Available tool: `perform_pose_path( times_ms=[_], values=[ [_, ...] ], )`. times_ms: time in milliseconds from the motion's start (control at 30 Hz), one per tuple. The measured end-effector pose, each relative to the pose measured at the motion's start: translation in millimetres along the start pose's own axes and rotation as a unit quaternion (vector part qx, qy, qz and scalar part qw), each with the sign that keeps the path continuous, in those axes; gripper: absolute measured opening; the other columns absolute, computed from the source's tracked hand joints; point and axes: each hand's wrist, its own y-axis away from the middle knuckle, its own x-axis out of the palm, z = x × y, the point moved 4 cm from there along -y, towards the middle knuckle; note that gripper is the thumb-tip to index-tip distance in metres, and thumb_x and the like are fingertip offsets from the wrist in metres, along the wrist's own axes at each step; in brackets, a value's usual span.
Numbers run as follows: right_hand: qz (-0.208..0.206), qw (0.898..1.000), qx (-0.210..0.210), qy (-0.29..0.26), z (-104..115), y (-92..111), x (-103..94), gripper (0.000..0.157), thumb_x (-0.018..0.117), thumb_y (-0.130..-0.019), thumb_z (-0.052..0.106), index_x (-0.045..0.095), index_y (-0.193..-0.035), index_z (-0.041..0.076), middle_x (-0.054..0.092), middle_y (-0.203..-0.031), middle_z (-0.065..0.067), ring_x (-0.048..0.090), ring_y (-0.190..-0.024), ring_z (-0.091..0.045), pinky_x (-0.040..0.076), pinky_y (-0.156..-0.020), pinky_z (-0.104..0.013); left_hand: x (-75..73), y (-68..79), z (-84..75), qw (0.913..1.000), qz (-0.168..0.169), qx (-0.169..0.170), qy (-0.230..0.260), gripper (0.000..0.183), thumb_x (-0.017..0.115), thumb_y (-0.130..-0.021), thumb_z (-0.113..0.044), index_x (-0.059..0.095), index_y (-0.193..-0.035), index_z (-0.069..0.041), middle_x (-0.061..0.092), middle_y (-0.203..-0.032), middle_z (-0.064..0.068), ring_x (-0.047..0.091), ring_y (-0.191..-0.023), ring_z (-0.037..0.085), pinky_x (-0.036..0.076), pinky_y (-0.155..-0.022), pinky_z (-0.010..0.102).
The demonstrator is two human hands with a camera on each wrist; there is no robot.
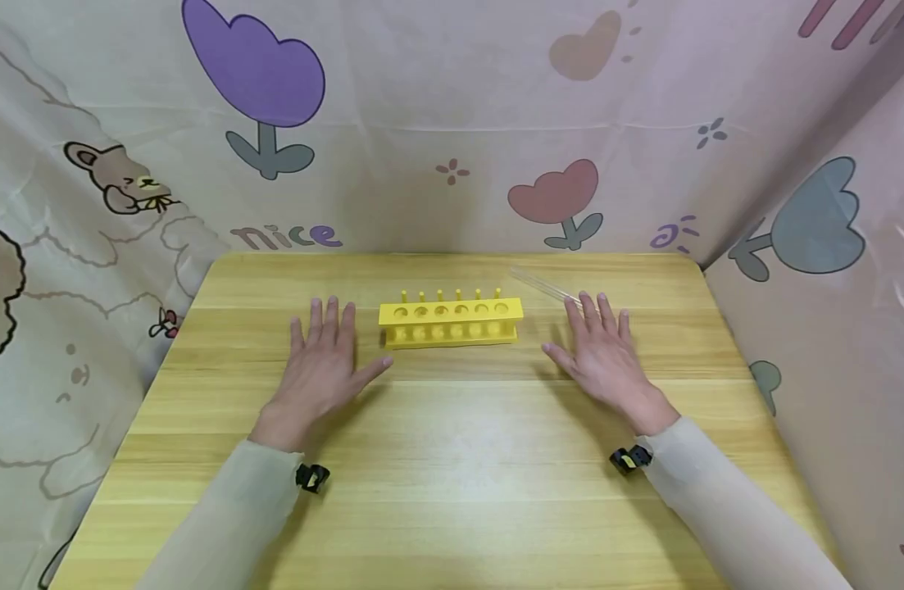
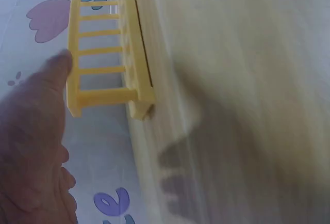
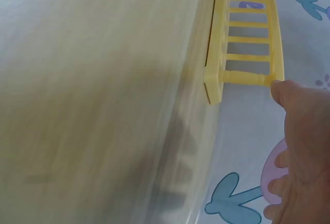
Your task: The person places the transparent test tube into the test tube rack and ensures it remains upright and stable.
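Head view: the yellow rack (image 1: 452, 320) sits towards 12 o'clock on the table (image 1: 452, 475), short of the far edge. The left hand (image 1: 319, 369) at its 8 o'clock and right hand (image 1: 606, 360) at 3 spread wide, holding nothing; clear rods (image 1: 543, 284) lie at 2. Broad wood runs between both towards 6.

Left wrist: rack at 11, left thumb (image 2: 51, 74) near its end.

Right wrist: rack at 2, right thumb (image 3: 291, 95) overlapping its end.

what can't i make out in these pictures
- Head: whether the clear sticks are solid or hollow, too small; their near ends, hidden behind the right hand.
- Both wrist views: the far end of the yellow rack, cut off by the top edge.
- Left wrist: part of the left hand, cut off by the left edge.
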Motion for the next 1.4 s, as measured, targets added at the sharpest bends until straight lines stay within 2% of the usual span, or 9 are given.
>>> perform_pose_path(
  times_ms=[233, 367, 500, 833, 1067, 1233, 1400],
  values=[
    [0.009, 1.0, -0.022, -0.009, 15.8, -10.9, -1.0, 0.086, 0.044, -0.11, 0.057, 0.016, -0.168, 0.001, 0.012, -0.175, -0.026, 0.003, -0.162, -0.049, 0.004, -0.128, -0.073, -1.6, -23.7, -18.0, 0.9994, 0.01, 0.034, 0.006, 0.096, 0.051, -0.108, -0.056, 0.003, -0.167, 0.004, -0.006, -0.174, 0.025, -0.01, -0.162, 0.043, -0.005, -0.131, 0.062],
    [0.011, 0.999, -0.032, -0.009, 24.2, -15.7, 0.4, 0.083, 0.044, -0.11, 0.055, 0.018, -0.168, 0.0, 0.015, -0.174, -0.028, 0.006, -0.161, -0.05, 0.005, -0.128, -0.072, 1.0, -33.8, -23.8, 0.9987, 0.022, 0.045, -0.004, 0.094, 0.048, -0.109, -0.055, 0.002, -0.167, 0.003, -0.003, -0.175, 0.026, -0.01, -0.162, 0.041, -0.004, -0.132, 0.061],
    [0.014, 0.999, -0.037, -0.008, 30.3, -19.8, 3.0, 0.082, 0.043, -0.111, 0.054, 0.018, -0.168, 0.001, 0.015, -0.174, -0.027, 0.006, -0.162, -0.049, 0.004, -0.129, -0.071, 2.6, -40.2, -27.2, 0.9984, 0.036, 0.042, -0.007, 0.092, 0.045, -0.11, -0.055, 0.001, -0.167, 0.002, -0.005, -0.176, 0.023, -0.011, -0.163, 0.038, -0.004, -0.132, 0.06],
    [0.004, 0.999, -0.039, -0.003, 35.5, -23.8, 6.9, 0.08, 0.043, -0.111, 0.052, 0.02, -0.167, 0.0, 0.016, -0.174, -0.027, 0.01, -0.161, -0.049, 0.006, -0.128, -0.071, 6.0, -47.8, -30.0, 0.998, 0.049, 0.039, -0.009, 0.084, 0.036, -0.112, -0.053, 0.002, -0.168, 0.001, -0.008, -0.175, 0.02, -0.007, -0.164, 0.038, -0.004, -0.133, 0.059],
    [-0.011, 0.999, -0.032, 0.0, 29.7, -29.7, 3.0, 0.077, 0.047, -0.111, 0.046, 0.024, -0.165, -0.003, 0.022, -0.171, -0.029, 0.015, -0.16, -0.05, 0.006, -0.128, -0.072, 7.4, -49.0, -30.0, 0.9975, 0.06, 0.038, -0.007, 0.081, 0.031, -0.114, -0.052, 0.0, -0.168, 0.0, -0.01, -0.175, 0.019, -0.009, -0.163, 0.036, -0.005, -0.133, 0.058],
    [-0.031, 0.999, -0.022, 0.018, 21.7, -36.5, -1.9, 0.075, 0.055, -0.109, 0.04, 0.03, -0.161, -0.008, 0.033, -0.166, -0.032, 0.029, -0.155, -0.053, 0.015, -0.127, -0.072, 8.7, -48.9, -30.1, 0.997, 0.067, 0.038, -0.003, 0.08, 0.029, -0.114, -0.051, -0.002, -0.167, 0.001, -0.011, -0.175, 0.019, -0.011, -0.163, 0.035, -0.007, -0.133, 0.056],
    [-0.054, 0.998, -0.017, 0.035, 13.9, -46.9, -9.4, 0.066, 0.063, -0.104, 0.03, 0.043, -0.15, -0.013, 0.05, -0.151, -0.035, 0.046, -0.14, -0.055, 0.029, -0.124, -0.07, 9.3, -48.9, -29.8, 0.9971, 0.067, 0.035, -0.003, 0.081, 0.028, -0.114, -0.052, -0.001, -0.167, 0.001, -0.009, -0.176, 0.021, -0.01, -0.163, 0.035, -0.006, -0.133, 0.055]
  ],
)
